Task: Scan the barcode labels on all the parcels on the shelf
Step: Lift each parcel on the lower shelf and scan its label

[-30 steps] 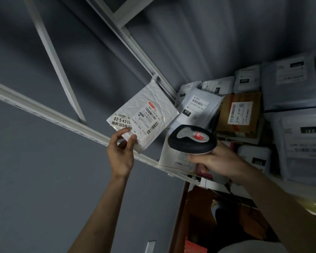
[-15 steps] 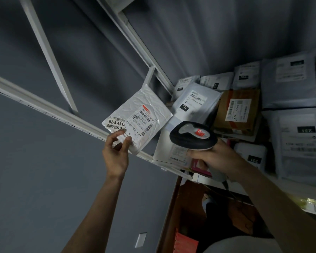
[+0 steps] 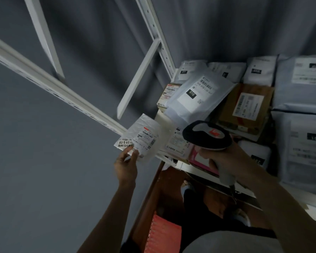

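- My left hand (image 3: 125,168) pinches the mailer (image 3: 141,138) by its lower edge, just off the shelf (image 3: 193,168) corner.
- My right hand (image 3: 224,157) is wrapped round the scanner (image 3: 207,135).
- Risk: the thin pinch slips, or the tilted, glossy label misreads.

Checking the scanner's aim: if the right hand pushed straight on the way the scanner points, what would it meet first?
Probably the flat white parcel lying at the shelf edge, just ahead of the scanner in the right hand; depth is unclear.
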